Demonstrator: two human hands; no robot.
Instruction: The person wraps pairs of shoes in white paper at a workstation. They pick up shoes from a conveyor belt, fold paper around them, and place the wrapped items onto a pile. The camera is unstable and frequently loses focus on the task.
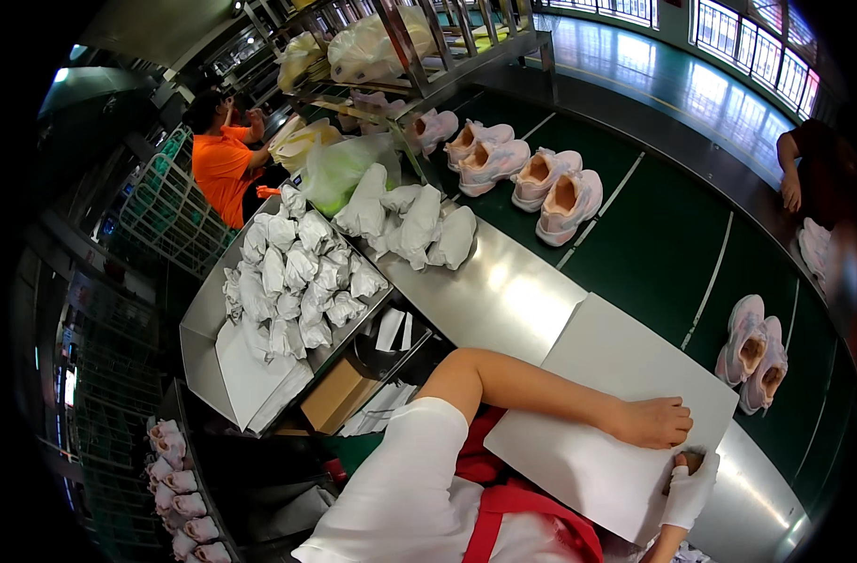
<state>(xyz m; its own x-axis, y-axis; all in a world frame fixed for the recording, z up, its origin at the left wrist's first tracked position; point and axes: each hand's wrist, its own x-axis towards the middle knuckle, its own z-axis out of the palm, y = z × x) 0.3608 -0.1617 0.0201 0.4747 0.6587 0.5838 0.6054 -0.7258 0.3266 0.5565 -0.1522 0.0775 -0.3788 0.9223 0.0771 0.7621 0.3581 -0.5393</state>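
Note:
A stack of large white paper sheets (578,403) lies tilted across the metal bench in front of me. On top of it rests my left hand (652,422), palm down, with the fingers curled; what may be under them is hidden. Just nearer, at the right edge of the paper, is my right hand (691,490) in a white fingerless glove. Its bare fingertips are bent at the edge and closed on the paper. Several paper-wrapped bundles (419,225) lie at the bench's far left end.
A metal bin (200,347) of white wrapped bundles stands left. Pale pink shoes (567,206) sit in pairs on the green conveyor belt (635,253) beyond the bench. A person in orange (224,174) is at the far left; another person's arm (790,174) shows far right.

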